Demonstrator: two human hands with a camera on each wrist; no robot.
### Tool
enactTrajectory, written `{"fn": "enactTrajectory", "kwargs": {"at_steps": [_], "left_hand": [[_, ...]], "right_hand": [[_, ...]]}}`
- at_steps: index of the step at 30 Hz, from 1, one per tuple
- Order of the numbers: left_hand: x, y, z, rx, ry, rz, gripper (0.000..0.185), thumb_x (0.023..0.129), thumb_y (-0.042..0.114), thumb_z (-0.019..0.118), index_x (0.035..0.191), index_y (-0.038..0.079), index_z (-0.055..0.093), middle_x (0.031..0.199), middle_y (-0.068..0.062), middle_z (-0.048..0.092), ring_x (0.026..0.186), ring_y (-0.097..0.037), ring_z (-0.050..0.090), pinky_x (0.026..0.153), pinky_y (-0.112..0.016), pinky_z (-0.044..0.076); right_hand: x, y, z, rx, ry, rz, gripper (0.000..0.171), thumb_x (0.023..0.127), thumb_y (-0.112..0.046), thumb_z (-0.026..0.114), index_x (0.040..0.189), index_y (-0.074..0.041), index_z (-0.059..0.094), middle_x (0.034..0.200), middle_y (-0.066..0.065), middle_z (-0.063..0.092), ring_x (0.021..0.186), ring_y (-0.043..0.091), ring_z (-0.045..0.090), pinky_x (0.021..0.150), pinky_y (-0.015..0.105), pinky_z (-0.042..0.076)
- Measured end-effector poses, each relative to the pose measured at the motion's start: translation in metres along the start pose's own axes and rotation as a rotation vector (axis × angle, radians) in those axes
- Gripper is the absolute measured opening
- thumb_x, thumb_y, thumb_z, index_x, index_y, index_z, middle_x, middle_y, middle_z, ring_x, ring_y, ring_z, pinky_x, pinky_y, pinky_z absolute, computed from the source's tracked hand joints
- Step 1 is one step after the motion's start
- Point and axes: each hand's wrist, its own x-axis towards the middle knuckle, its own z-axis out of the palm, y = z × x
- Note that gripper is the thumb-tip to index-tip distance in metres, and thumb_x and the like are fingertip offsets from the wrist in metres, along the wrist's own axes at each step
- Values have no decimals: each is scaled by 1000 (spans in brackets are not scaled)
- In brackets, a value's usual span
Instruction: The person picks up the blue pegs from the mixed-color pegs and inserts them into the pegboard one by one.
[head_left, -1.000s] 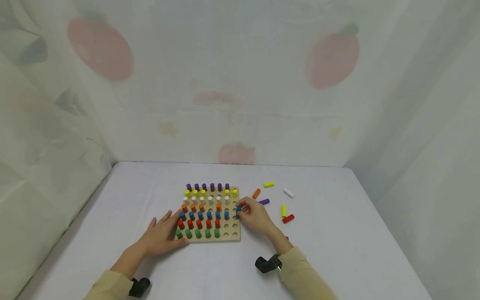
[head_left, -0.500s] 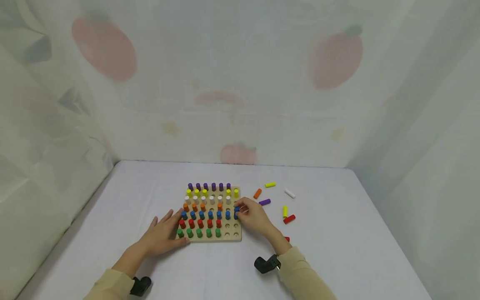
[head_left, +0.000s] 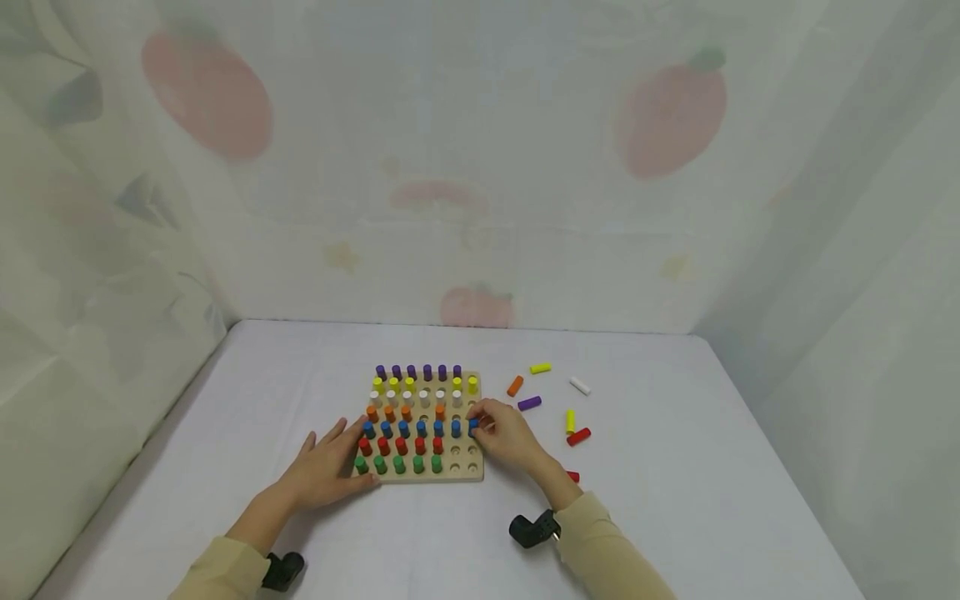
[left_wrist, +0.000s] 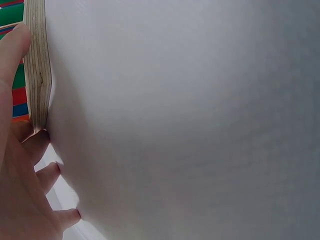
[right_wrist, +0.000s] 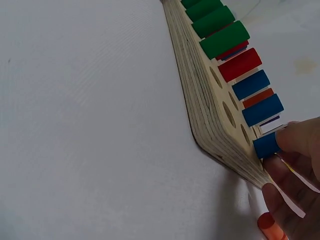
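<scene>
A wooden pegboard (head_left: 461, 477) with rows of coloured pegs lies on the table. My right hand (head_left: 510, 435) pinches a blue peg (right_wrist: 266, 145) between thumb and fingers. That peg stands upright in the board at the right end of the blue row (head_left: 421, 429), pushed in about as deep as its neighbours. My left hand (head_left: 322, 468) rests at the board's left side with fingers spread. Its thumb (left_wrist: 14, 47) lies over the front edge and its forefinger touches the corner. Open holes (right_wrist: 229, 114) show at the right ends of the red and green rows.
Loose pegs lie right of the board: an orange peg (head_left: 515, 386), a purple peg (head_left: 529, 403), a white peg (head_left: 580, 386), yellow pegs (head_left: 570, 422) and red pegs (head_left: 579, 437). One red peg is partly behind the right wrist. Printed cloth (head_left: 465, 250) hangs behind the table.
The blue peg in my right hand has gone down into its hole, from standing taller to level with its row. My left hand has stayed at the board.
</scene>
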Motion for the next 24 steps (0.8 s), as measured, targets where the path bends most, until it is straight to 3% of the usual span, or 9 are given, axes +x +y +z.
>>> {"fn": "enactTrajectory", "kwargs": {"at_steps": [24], "left_hand": [[1,-3,2,-1,13,16,102,71,70,59,146,9,26,143,-15,39,135,-41,25,101,-71,11]], "right_hand": [[-2,-1,-2,-4,-63,-8,18,87,-9,60,104,-13,60,100,4,63,87,8,56,79,24,51]]}}
